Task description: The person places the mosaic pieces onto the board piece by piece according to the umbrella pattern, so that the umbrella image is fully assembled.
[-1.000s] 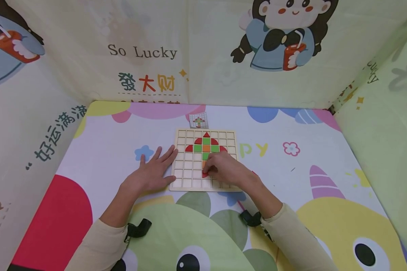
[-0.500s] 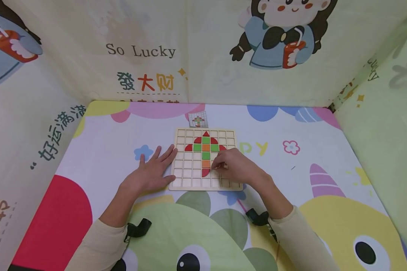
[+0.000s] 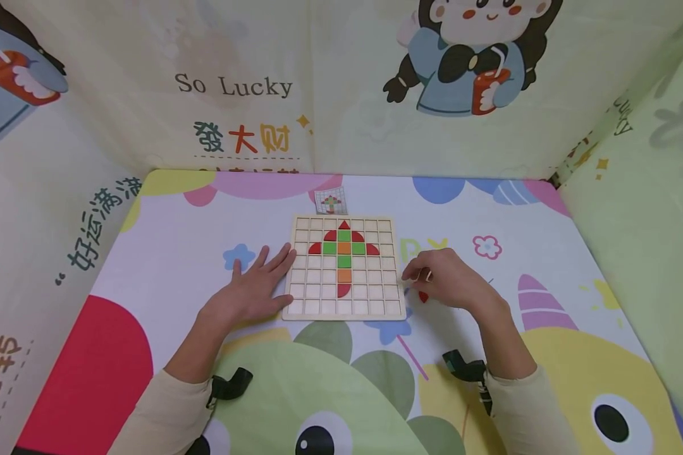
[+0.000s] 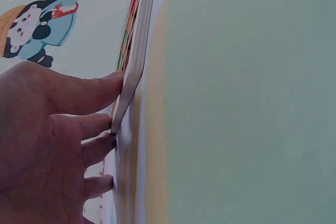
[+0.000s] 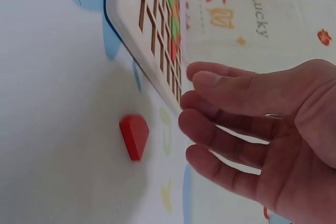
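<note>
A wooden grid board (image 3: pixel 319 318) lies flat on the table. Set in its cells are red, green and orange pieces that form a symmetrical top with a stem below. A red rounded piece (image 3: pixel 344 291) ends that stem. My left hand (image 3: pixel 256 291) is spread at the board's left edge; in the left wrist view its thumb and fingertips touch the side. Beyond the board's right edge, my right hand (image 3: pixel 452 281) hovers with loosely bent fingers, holding nothing. A loose red piece (image 5: pixel 135 136) with a curved side lies on the table just below those fingers.
A small picture card (image 3: pixel 331 201) with a similar coloured pattern lies behind the board. The tablecloth (image 3: pixel 176 265) is printed with cartoon shapes. Printed cloth walls (image 3: pixel 347 139) rise at the back and both sides.
My right hand has moved right, off the board and over the table, uncovering the stem pieces and the right-hand cells. The left hand stays at the board's edge.
</note>
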The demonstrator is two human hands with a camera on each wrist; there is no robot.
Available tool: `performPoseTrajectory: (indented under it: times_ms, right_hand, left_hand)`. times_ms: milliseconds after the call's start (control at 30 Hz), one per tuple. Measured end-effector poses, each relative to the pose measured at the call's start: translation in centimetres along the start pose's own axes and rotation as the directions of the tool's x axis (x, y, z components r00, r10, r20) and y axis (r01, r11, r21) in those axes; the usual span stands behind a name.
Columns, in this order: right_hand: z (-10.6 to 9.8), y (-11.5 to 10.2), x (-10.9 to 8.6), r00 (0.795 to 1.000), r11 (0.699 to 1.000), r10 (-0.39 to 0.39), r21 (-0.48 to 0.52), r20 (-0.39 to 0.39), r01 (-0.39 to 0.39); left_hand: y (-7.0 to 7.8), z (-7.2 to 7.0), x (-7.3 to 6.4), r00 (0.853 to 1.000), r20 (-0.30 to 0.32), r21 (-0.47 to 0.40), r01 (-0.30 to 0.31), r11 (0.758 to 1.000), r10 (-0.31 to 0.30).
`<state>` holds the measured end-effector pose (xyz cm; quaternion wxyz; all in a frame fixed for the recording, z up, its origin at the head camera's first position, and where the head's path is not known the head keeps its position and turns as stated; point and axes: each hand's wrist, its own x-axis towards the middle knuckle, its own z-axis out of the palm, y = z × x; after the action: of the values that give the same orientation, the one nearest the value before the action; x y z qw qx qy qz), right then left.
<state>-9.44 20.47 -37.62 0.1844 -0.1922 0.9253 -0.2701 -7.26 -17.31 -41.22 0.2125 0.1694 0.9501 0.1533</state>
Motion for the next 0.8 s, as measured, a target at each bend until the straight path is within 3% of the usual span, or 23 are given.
performPoseTrajectory:
  times_ms: [267,500,800]
  right_hand:
    - [-0.6,1.6,-0.8,0.999,0.996,0.044,-0.08,0.004,-0.043]
    - [0.1,1.9,-1.0,0.992,0.989,0.124,-0.083,-0.009,-0.124]
    - [0.8,1.8,-1.0,0.99,0.986,0.141,-0.089,-0.031,-0.143]
  left_hand:
    - [-0.2,0.0,-0.1,1.0,0.004,-0.012,0.006,1.0,-0.006]
    - [-0.2,0.0,-0.1,1.0,0.003,-0.016,-0.003,1.0,0.003]
    - [0.1,0.0,0.0,1.0,0.001,-0.015,-0.001,1.0,0.001]
